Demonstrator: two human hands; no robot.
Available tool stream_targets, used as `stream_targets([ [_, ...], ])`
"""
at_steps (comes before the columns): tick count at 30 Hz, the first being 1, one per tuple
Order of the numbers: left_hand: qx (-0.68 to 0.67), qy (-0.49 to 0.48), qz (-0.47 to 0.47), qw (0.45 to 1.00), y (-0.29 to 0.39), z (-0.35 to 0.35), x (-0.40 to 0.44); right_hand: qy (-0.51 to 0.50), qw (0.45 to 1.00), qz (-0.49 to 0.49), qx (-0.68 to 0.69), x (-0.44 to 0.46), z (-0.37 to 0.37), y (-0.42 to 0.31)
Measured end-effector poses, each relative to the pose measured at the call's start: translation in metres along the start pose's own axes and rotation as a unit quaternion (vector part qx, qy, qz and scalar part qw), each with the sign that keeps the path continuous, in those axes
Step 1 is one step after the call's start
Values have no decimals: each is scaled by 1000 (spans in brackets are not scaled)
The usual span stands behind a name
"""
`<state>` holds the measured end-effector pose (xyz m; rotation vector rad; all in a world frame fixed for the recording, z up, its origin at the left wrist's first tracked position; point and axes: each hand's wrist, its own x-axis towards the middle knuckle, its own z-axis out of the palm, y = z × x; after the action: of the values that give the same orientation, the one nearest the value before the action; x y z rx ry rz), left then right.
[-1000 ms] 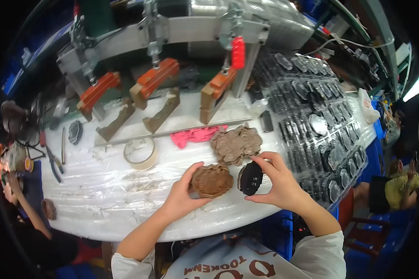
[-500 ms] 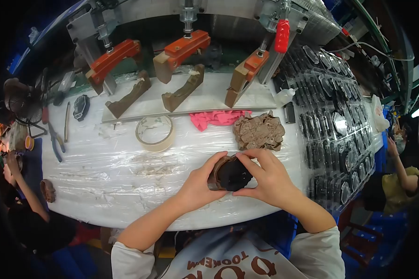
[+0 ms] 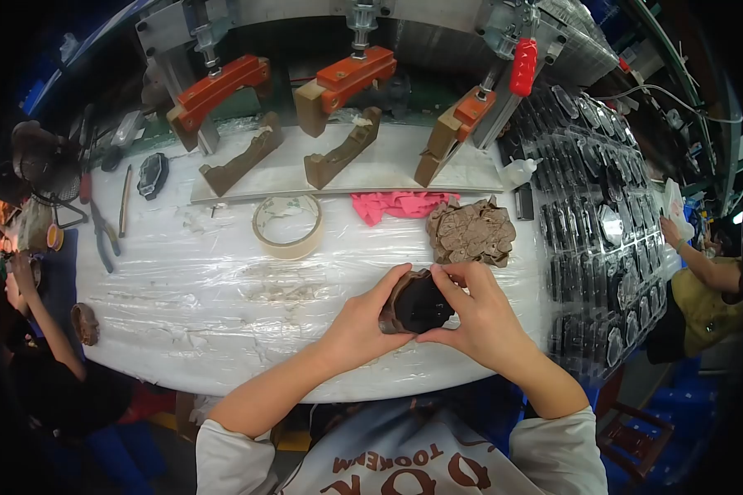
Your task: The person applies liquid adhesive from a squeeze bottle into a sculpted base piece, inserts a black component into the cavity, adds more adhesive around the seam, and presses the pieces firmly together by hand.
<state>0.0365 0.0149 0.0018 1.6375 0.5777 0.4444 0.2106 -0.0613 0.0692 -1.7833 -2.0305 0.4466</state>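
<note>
1. Head view, now: the left hand (image 3: pixel 357 324) is clamped around the side of a brown piece (image 3: pixel 393 309), thumb and fingers curved over its edges.
2. Opposite it, the right hand (image 3: pixel 480 318) grips a black oval part (image 3: pixel 425 305), thumb at the near edge and fingers at the far edge.
3. A second ago a clear gap lay between the two pieces; now the black part sits right against the brown piece, and the hands have come together, their fingertips close at the far edge. Whether the part is fully seated cannot be told.
4. Against half a second ago this hold is nearly the same, both pieces being held above the near part of the bench (image 3: pixel 198 305).
5. Beyond the hands, the pile of brown pieces (image 3: pixel 470 233) lies as before, near the pink cloth (image 3: pixel 392 206), with the tape roll (image 3: pixel 293 249) to the left. These sit elsewhere in the picture because the view has shifted.
6. The orange-topped clamp blocks (image 3: pixel 355 76) keep their raised position over the lower blocks (image 3: pixel 343 155).
7. At far right, a co-worker's hand (image 3: pixel 671 232) is now beside a white bag (image 3: pixel 675 206); contact is unclear.
</note>
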Motion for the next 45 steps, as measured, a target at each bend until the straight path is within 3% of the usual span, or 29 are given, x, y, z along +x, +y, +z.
stream_targets([
  [11, 13, -12, -16, 1000, 5, -1, -1, -9, 1000, -19, -11, 0, -1, 3],
  [19, 34, -2, -1, 999, 4, -2, -1, -4, 997, -58, 54, 0, 1, 22],
  [25, 27, 4, 1, 1000, -1, 0, -1, -3, 997, -28, 72, -5, 9, 27],
  [30, 11, 0, -8, 1000, -5, 0, -2, -8, 998, -52, 24, -3, 10, 28],
  [37, 61, 11, 75, 995, -10, 5, -4, -3, 996, -66, -65, -3, 0, 22],
  [45, 95, 5, 137, 986, -16, 3, -6, 19, 995, -88, -53, -7, 8, 32],
])
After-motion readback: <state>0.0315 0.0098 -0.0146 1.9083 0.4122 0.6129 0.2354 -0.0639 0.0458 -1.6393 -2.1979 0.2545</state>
